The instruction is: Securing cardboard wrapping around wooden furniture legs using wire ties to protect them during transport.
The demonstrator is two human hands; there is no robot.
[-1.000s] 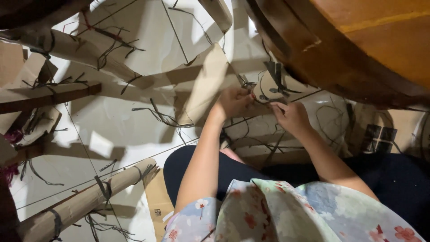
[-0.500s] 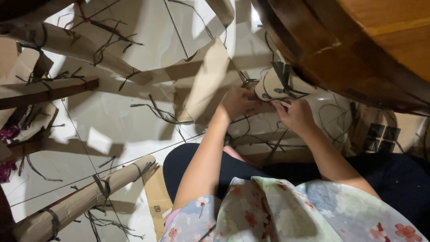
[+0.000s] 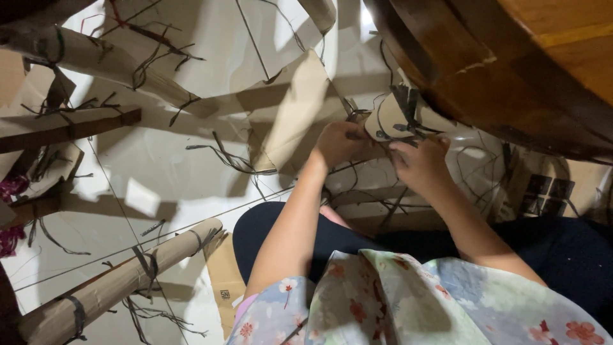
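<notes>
Beneath the dark wooden table, the left hand and right hand both grip a rolled cardboard tube bound with dark strips (light, crushable, probably best held mid-body), above the tiled floor.

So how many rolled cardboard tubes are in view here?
4: one in both hands, one at lower left, one at upper left, one at the top edge. Others may be hidden.

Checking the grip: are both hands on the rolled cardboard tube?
Yes, the left hand and right hand both grasp the cardboard tube near its dark ties.
</notes>
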